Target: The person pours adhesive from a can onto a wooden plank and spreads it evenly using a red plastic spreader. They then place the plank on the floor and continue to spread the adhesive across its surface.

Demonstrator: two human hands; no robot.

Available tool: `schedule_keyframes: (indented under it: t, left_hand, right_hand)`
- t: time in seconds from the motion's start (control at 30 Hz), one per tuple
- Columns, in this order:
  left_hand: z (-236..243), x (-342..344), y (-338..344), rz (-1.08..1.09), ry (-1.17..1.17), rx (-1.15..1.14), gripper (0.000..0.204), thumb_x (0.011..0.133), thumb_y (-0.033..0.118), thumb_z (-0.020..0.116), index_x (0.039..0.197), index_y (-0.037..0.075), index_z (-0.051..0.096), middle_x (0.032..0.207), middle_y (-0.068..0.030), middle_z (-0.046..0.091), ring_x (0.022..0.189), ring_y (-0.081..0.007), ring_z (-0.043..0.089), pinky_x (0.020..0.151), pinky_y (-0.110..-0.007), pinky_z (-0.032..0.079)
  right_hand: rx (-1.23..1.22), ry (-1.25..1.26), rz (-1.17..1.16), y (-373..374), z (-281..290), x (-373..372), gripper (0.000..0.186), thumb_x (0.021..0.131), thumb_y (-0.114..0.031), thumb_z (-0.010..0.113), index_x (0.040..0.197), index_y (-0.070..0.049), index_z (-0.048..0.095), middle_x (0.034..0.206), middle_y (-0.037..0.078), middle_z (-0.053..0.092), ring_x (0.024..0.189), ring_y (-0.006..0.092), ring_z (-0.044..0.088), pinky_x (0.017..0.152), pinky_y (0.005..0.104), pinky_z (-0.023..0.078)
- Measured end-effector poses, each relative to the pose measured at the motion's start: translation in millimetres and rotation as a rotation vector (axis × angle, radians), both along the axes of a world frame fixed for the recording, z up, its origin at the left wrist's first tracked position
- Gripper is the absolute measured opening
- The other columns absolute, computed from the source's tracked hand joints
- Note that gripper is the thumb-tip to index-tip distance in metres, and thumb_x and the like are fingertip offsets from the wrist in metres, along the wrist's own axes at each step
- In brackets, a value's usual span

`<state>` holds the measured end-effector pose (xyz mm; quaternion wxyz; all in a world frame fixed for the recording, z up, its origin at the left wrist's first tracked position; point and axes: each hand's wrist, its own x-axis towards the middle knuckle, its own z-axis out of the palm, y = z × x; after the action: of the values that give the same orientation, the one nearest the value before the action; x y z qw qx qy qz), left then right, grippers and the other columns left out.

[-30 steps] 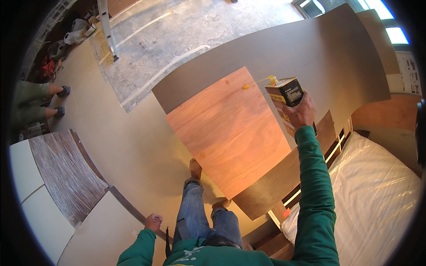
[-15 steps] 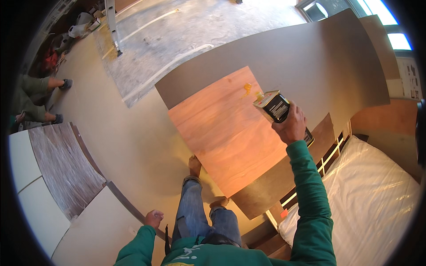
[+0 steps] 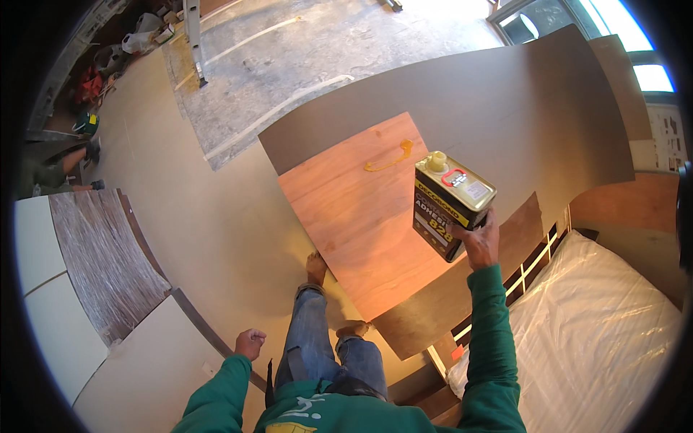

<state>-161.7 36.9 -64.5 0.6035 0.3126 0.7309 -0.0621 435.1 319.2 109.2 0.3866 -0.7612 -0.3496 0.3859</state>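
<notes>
My right hand (image 3: pixel 481 239) grips the lower side of a rectangular black and yellow glue can (image 3: pixel 451 206). Its open spout, smeared with yellow glue, points up, and a red handle lies on the top face. The can is held above the right part of a reddish plywood panel (image 3: pixel 354 216). On the panel's far part lies a yellow glue streak (image 3: pixel 393 160), curving to the left from a thicker blob. My left hand (image 3: pixel 250 344) hangs low at my left side with its fingers curled closed; nothing shows in it.
Under the plywood lies a large grey-brown sheet (image 3: pixel 520 108). A plastic-covered mattress-like slab (image 3: pixel 577 325) is at right. White boards (image 3: pixel 159 361) and a film-wrapped stack (image 3: pixel 108 252) stand at left. A ladder leg (image 3: pixel 195 43) and a person's leg (image 3: pixel 76 160) are farther off.
My right hand has turned the can from tipped to upright and drawn it nearer. The glue mark has grown into a longer streak. The person at far left has shifted.
</notes>
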Motion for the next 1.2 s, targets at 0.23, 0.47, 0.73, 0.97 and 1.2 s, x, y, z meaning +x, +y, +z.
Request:
schedule_keyframes:
  t: [0.23,0.47,0.73,0.97,1.2]
  left_hand:
    - [3.2,20.7,29.8,-0.048,0.062,0.112,0.022,0.093,0.022,0.066,0.101,0.002,0.073,0.090,-0.0125,0.074,0.083,-0.0223,0.070,0.078,-0.037,0.056]
    - [-23.7,16.6,32.0,-0.160,0.068,0.106,0.022,0.091,0.019,0.065,0.100,0.001,0.072,0.089,-0.0136,0.073,0.085,-0.0231,0.070,0.078,-0.037,0.055]
    - [-18.6,11.5,38.0,-0.118,0.016,0.064,0.014,0.090,0.015,0.067,0.094,0.002,0.070,0.082,-0.0046,0.069,0.075,-0.0130,0.062,0.069,-0.030,0.050]
    - [-17.6,-20.3,71.2,-0.261,0.061,0.060,0.015,0.089,0.017,0.069,0.094,0.002,0.071,0.077,-0.0015,0.066,0.070,-0.0115,0.059,0.067,-0.030,0.049]
    - [-26.3,19.7,118.3,-0.339,0.016,0.048,0.013,0.095,0.018,0.068,0.095,0.005,0.068,0.073,-0.0002,0.060,0.057,-0.0085,0.052,0.050,-0.027,0.043]
  right_hand:
    - [0.118,0.024,-0.062,-44.6,20.8,8.3,0.070,0.065,0.000,0.085,0.127,0.001,0.053,0.117,0.011,0.066,0.105,0.0214,0.065,0.096,0.0350,0.053]
    - [0.257,0.041,-0.270,-72.8,24.6,6.5,0.048,0.073,0.004,0.080,0.119,0.005,0.067,0.109,0.010,0.072,0.096,0.0187,0.067,0.090,0.0317,0.053]
    - [0.288,-0.270,-0.600,-114.1,-104.0,63.7,0.067,0.070,-0.004,0.089,0.123,0.004,0.049,0.113,0.014,0.064,0.104,0.0234,0.064,0.095,0.0366,0.053]
    - [0.240,-0.394,-0.789,-156.2,-187.6,102.6,0.075,0.068,-0.016,0.095,0.122,0.003,0.046,0.118,0.018,0.060,0.109,0.0258,0.062,0.099,0.0390,0.052]
    - [0.435,-0.146,-0.734,-142.8,-158.7,67.0,0.079,0.070,-0.010,0.092,0.131,0.001,0.044,0.124,0.014,0.060,0.113,0.0206,0.061,0.099,0.0368,0.053]
